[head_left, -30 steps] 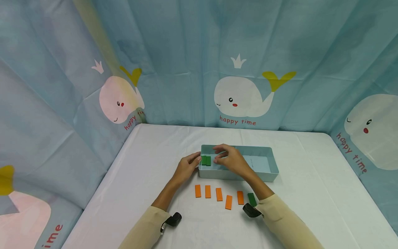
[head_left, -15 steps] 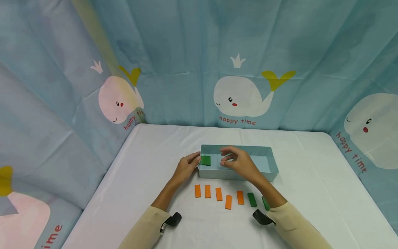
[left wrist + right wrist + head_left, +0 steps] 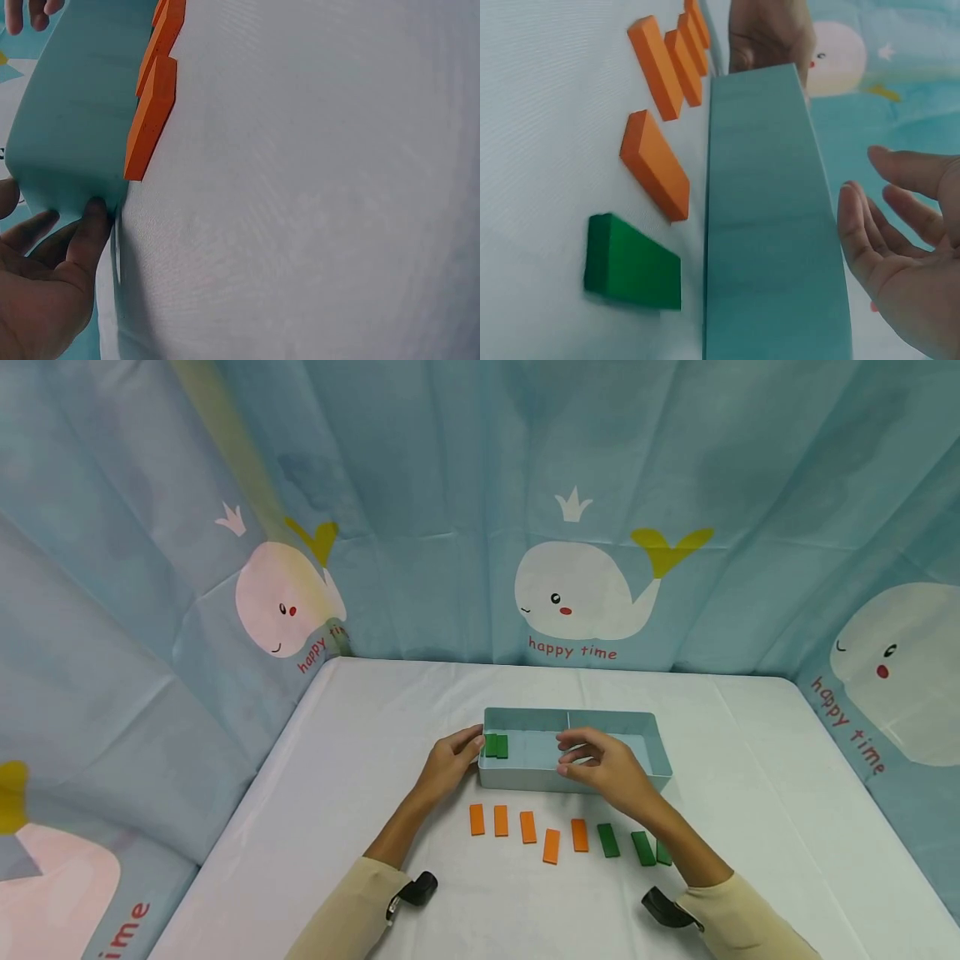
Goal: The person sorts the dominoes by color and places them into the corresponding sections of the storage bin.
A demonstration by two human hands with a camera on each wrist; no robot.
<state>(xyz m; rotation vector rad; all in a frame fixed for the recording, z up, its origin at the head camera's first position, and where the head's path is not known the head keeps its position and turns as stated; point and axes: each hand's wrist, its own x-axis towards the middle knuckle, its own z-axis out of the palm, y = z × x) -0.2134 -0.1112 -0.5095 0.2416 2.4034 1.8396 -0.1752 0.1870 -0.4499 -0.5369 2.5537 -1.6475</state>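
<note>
Left hand: we see the left hand (image 3: 448,766) resting against the left end of the box (image 3: 525,774), its fingers (image 3: 91,225) laid nearly straight on the outer wall (the left wrist view shows the fingertips touching the corner); it holds nothing.

Right hand: the right hand (image 3: 606,765) hangs over the middle of the box, above its near wall, the fingers (image 3: 870,247) loosely spread and empty.

Box: a pale blue, shallow, rectangular box on the table (image 3: 750,793), its long side facing us.

Green blocks in the box: two green blocks (image 3: 497,746) stand side by side, touching, at the left end of the box, just inside the wall where the left hand rests.

Orange blocks: we count five orange blocks (image 3: 528,827) lying flat in a row on the table just in front of the box, apart from each other (the fourth sits a little nearer to us than the others).

Green blocks on the table: to the right of the orange row lie more green pieces (image 3: 607,840), continuing the line; we make out three, the last partly hidden by the right forearm.

Backdrop: a blue curtain (image 3: 450,485) printed with white whales and the words "happy time" hangs behind and beside the table.

Sleeves: both arms wear beige sleeves (image 3: 352,910).
</note>
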